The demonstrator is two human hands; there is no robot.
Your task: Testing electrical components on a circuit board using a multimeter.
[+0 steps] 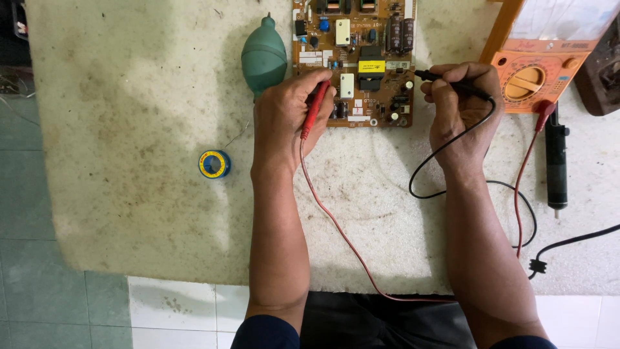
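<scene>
A brown circuit board (361, 52) crowded with components lies at the top middle of a pale felt mat (142, 194). My left hand (287, 123) grips a red test probe (314, 108) whose tip rests on the board's lower left part. My right hand (460, 110) holds a black test probe (445, 81) pointing left toward the board's right edge. Red and black leads run from the probes across the mat to an orange multimeter (542, 71) at the top right.
A green rubber blower bulb (263, 57) lies just left of the board. A small blue and yellow solder spool (214, 164) sits on the mat's left part. A black desoldering pump (557, 165) lies at the right, with a black cable (575, 242) below it. Tiled floor shows below.
</scene>
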